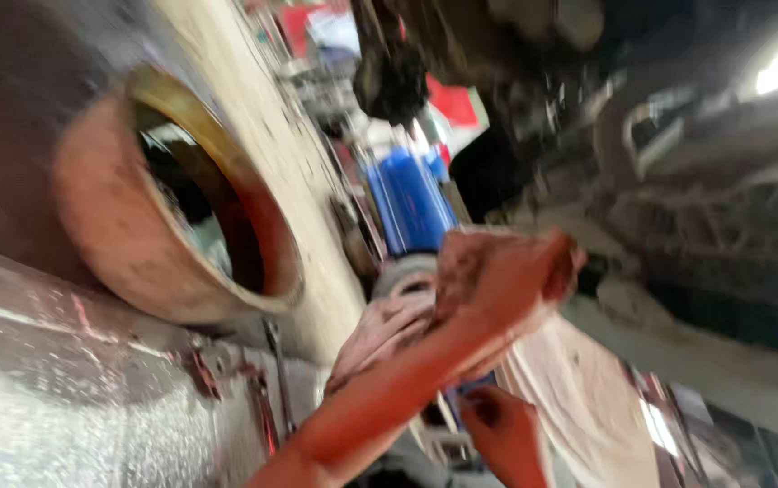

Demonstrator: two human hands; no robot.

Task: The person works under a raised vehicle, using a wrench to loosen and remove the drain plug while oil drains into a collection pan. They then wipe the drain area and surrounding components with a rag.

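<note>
Item, person's left hand (506,276): raised at the middle of the view, forearm running up from the lower edge, back of the hand toward the camera, fingers closed over a bunched pinkish cloth (380,330); the grip itself is smeared by motion blur, but the hand is clearly wrapped on the fabric. Item, pinkish cloth: stained, crumpled, hanging down and to the left from that hand, lying across a round grey metal part (404,271) whose rim shows just beside the knuckles. Item, person's right hand (506,434): low in the frame, below the left forearm, fingers curled; whether it holds anything I cannot tell, since the fingertips are hidden and blurred, though it sits close against a pale sheet of fabric (579,407) that spreads down to the right. Item, blue cylinder (411,203): upright-looking canister behind the left hand, near the round metal part, apart from both hands. Item, rusty drum (167,203): large, reddish-brown, open mouth with a yellowish rim facing the camera, at left, well apart from the hands. Item, grey metal surface (54,398): scratched and speckled, under the drum, filling the lower left. Item, dark greasy machinery (678,208): fills the right side, detail lost to blur. Item, red objects (452,99): small, in the far background, kind not readable.
</note>
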